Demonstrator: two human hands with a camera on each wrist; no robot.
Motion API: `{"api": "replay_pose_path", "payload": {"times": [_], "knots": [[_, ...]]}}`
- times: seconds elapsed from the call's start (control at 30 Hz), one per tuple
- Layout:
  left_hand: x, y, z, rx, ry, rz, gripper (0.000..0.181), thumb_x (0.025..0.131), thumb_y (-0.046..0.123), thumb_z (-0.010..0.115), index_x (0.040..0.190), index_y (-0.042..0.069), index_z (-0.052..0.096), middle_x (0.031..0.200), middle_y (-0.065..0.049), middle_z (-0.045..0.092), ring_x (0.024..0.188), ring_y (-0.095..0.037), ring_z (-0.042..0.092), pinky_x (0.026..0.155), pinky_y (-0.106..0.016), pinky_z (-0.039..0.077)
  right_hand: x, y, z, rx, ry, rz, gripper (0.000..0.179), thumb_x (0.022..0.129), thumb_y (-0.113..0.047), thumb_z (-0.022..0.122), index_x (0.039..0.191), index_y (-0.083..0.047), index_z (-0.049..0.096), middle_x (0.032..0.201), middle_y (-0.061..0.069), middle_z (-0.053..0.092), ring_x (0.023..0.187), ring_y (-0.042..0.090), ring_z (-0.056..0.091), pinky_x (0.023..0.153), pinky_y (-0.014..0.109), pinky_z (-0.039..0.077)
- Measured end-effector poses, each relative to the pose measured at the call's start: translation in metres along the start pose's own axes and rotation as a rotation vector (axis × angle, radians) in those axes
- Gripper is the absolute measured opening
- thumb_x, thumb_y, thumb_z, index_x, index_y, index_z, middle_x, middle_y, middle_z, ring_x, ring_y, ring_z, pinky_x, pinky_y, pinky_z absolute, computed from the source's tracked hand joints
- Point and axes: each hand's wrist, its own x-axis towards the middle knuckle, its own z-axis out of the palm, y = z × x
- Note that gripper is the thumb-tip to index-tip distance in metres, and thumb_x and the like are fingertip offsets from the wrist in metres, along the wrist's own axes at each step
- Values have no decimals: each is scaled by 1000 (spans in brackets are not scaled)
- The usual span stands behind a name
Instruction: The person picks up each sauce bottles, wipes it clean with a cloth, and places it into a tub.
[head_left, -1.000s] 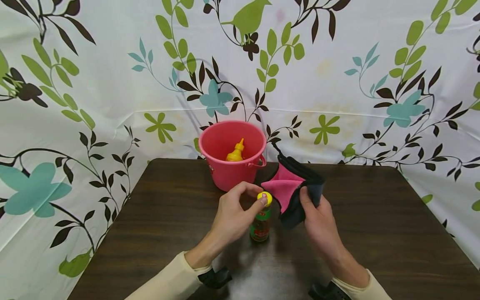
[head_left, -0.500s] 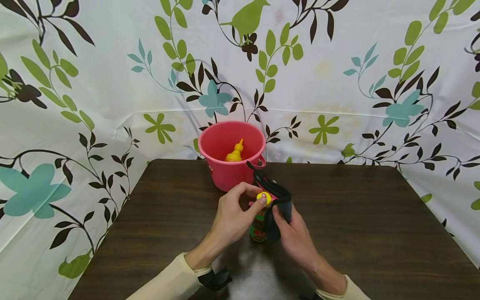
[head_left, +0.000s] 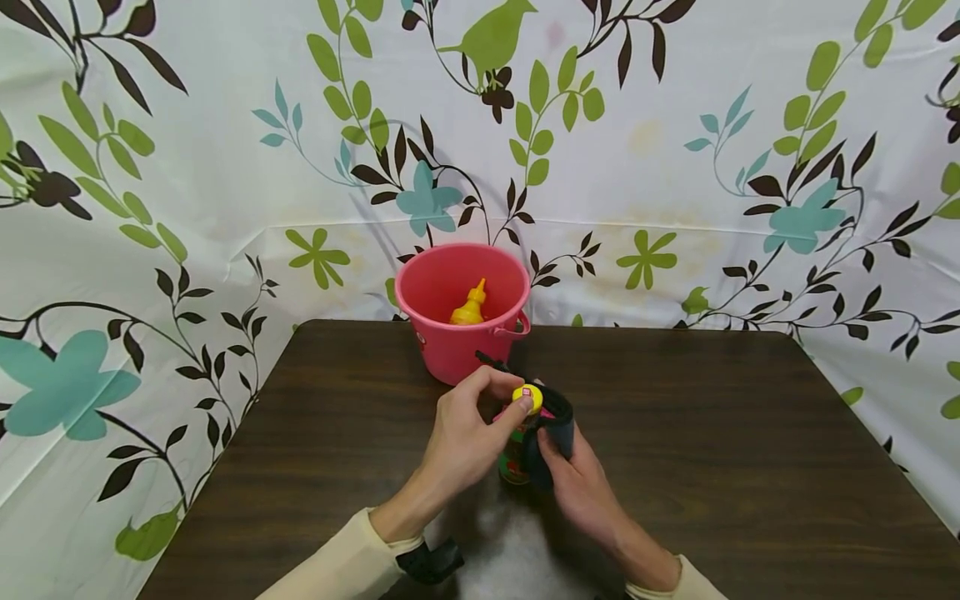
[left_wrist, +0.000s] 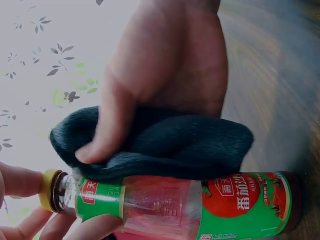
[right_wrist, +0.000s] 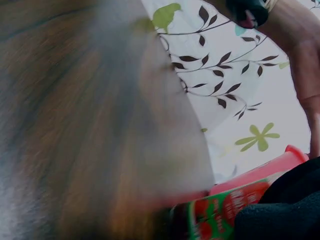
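A glass ketchup bottle (left_wrist: 162, 210) with a green and red label stands upright on the table in the head view. My left hand (head_left: 463, 429) pinches its yellow cap (head_left: 527, 397) between thumb and fingers. On the bottle's right side my right hand (head_left: 588, 492) holds a folded dark cloth (left_wrist: 190, 145) with a pink inner side, its thumb on top. The cloth wraps against the bottle and hides much of it from the head view. In the right wrist view the cloth (right_wrist: 280, 215) covers part of the label, and that hand's fingers are hidden.
A pink bucket (head_left: 450, 354) stands behind the hands at the table's back edge. Inside it is a yellow squeeze bottle (head_left: 468, 312) with a pointed tip. The dark wooden table (head_left: 720, 433) meets a leaf-patterned sheet (head_left: 585, 183) at the back.
My right hand has moved left with the cloth, from beside the bottle to against it, and the cloth has folded around its side. The left hand has stayed on the cap.
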Motion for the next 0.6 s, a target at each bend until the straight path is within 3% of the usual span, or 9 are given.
{"api": "replay_pose_path", "payload": {"times": [0.13, 0.3, 0.47, 0.6], "knots": [[0, 1, 0, -1, -1, 1, 24, 94, 19, 80, 116, 17, 72, 105, 1, 78, 87, -14, 68, 75, -23, 60, -1, 11, -1, -44, 17, 59, 54, 114, -33, 46, 163, -13, 37, 166, 17, 44, 156, 38, 39, 127, 66, 30], [1, 0, 0, 6, -5, 10, 23, 94, 20, 80, 116, 16, 72, 104, 2, 78, 86, -13, 68, 75, -24, 59, -2, 27, -4, -116, 12, 85, 54, 114, -31, 47, 164, -13, 37, 165, 18, 46, 156, 40, 38, 126, 67, 29], [2, -1, 0, 17, -15, 5, 22, 95, 22, 79, 115, 16, 71, 106, 1, 77, 90, -15, 67, 77, -24, 59, -1, 40, -9, -203, -9, 56, 51, 114, -29, 47, 164, -20, 39, 166, 14, 47, 156, 38, 40, 126, 67, 31], [2, 0, -1, 24, -25, 5, 21, 96, 22, 78, 115, 18, 70, 107, 2, 77, 91, -15, 67, 79, -26, 59, 1, 47, -13, -348, -10, 4, 52, 112, -17, 49, 163, -23, 42, 163, 11, 51, 153, 36, 45, 124, 64, 35]]}}
